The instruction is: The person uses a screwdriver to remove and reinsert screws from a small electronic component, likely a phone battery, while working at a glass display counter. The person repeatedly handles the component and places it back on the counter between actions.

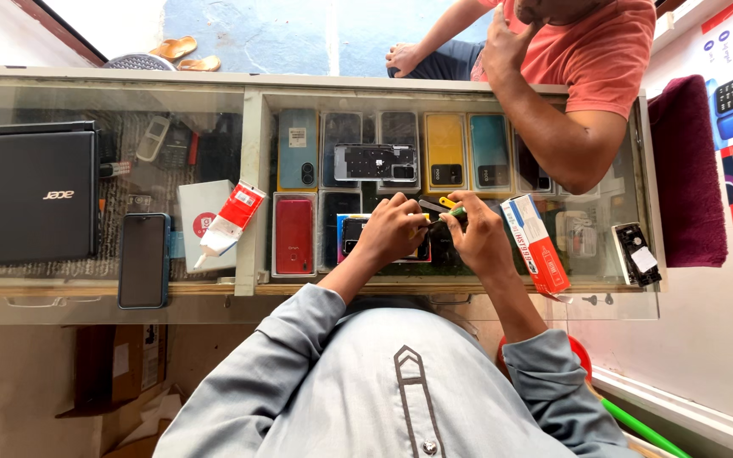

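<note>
Centrally, the fingers of the left hand [394, 229] are curling down and pressing onto a dark phone [365, 238] that is lying on the glass counter [214, 280], the fingertips bunched close together at the phone's upper edge. The right hand [478, 237] is sitting just beside it, with thumb and forefinger pinching a small green-handled tool [456, 213] whose tip is pointing toward the left hand; whether the tip is touching the phone cannot be told. A yellow tool [446, 202] is showing just above the two hands.

To the right of the right hand, a red, white and blue box [536, 244] is lying tilted on the glass. Further right, a small dark phone part [636, 253] is resting near the counter's edge. Above the hands, a bare phone frame [375, 161] is lying across the rows of coloured phone backs displayed under the glass.

Well apart to the left, a red and white tube [229, 220], a black phone [143, 259] and a closed black laptop [27, 195] are occupying the counter. Across the counter, another person in a red shirt [604, 51] is leaning an arm on the glass.
</note>
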